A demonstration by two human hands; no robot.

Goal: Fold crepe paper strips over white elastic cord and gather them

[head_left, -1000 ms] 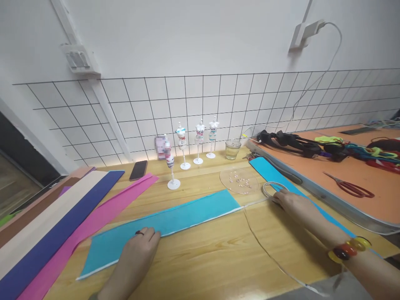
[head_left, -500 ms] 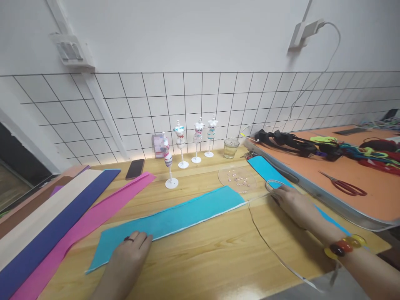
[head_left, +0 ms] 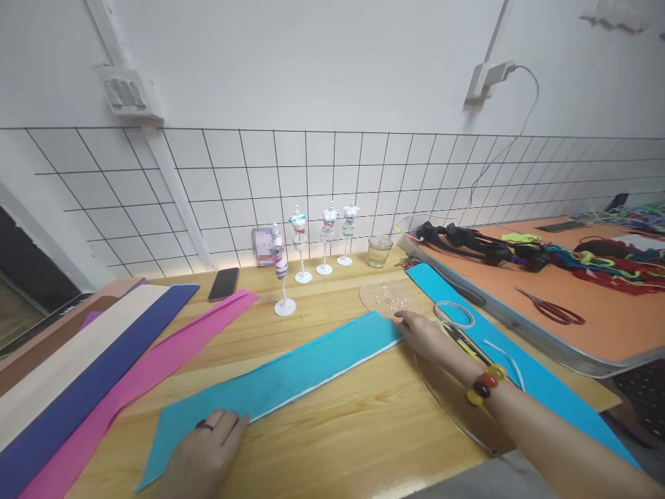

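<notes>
No lettering, label, brand or number is legible here

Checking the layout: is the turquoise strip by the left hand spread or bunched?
Spread: the turquoise strip lies flat lengthwise on the wooden table, left hand at one end, right hand at the other. Layering: cannot tell.

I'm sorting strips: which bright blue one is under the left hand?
The flat turquoise white-edged strip, under the left hand; the flat, brighter blue strip at right bears a white coil.
</notes>
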